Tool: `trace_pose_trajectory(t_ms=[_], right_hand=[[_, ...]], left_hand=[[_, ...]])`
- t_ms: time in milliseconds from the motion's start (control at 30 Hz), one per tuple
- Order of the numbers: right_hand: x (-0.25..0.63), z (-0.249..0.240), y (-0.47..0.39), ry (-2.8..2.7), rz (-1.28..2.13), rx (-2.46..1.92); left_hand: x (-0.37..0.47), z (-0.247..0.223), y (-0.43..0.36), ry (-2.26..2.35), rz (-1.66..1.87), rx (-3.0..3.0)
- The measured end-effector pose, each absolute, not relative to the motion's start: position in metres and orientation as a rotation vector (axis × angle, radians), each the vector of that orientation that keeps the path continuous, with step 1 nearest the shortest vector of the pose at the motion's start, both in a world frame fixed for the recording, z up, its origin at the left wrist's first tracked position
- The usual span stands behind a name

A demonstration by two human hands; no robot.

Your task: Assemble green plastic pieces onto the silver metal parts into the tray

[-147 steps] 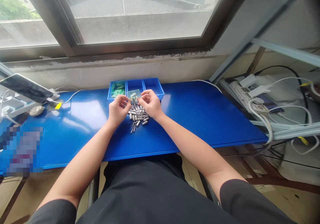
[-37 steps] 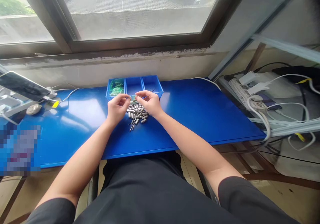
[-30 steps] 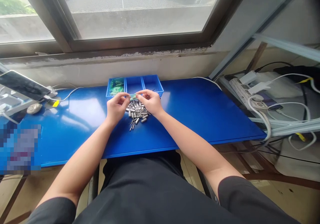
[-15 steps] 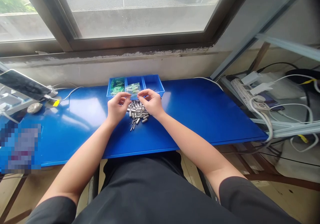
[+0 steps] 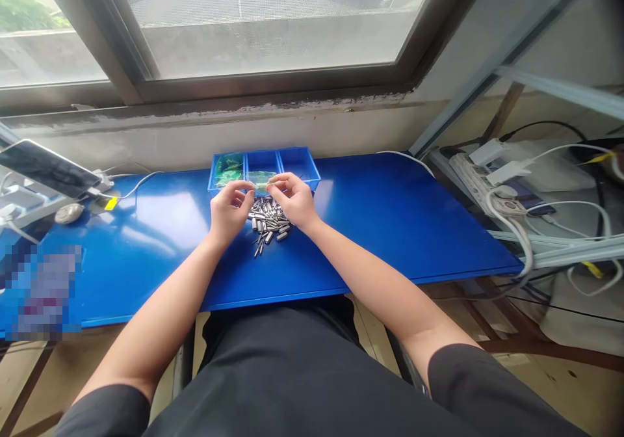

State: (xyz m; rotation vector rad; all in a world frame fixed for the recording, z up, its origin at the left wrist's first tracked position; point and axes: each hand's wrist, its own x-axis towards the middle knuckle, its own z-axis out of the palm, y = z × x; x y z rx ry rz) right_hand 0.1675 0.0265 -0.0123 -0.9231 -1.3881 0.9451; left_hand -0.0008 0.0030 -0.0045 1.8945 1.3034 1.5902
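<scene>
Between both hands is a small clear greenish plastic bag [image 5: 262,178], held over the near edge of a blue divided bin [image 5: 298,158]. My left hand [image 5: 231,207] pinches the bag's left side, and my right hand [image 5: 295,199] pinches its right side. What lies inside the bag is too small to make out. Right below the fingers, a pile of small metal pins and cylinders [image 5: 269,222] rests on the blue table, partly covered by the hands. Green plastic bags [image 5: 228,169] fill the bin's left compartment.
The blue table [image 5: 380,229] runs under a window [image 5: 273,40]. At the left stand a phone [image 5: 49,167] with a cable and a small round object [image 5: 69,212]. To the right, a power strip [image 5: 490,183] with white cables sits by a metal frame.
The bag between my hands has tipped or folded down, so it looks flatter and shorter. Both hands stay in nearly the same place.
</scene>
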Motion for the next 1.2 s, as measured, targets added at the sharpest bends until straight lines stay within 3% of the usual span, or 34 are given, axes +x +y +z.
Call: trace_pose_trajectory(t_ms=[1200], right_hand=[[0.1701, -0.0144, 0.0304, -1.463, 0.754, -0.949]], left_hand=[[-0.0058, -0.0065, 0.0082, 1.300, 1.644, 1.965]])
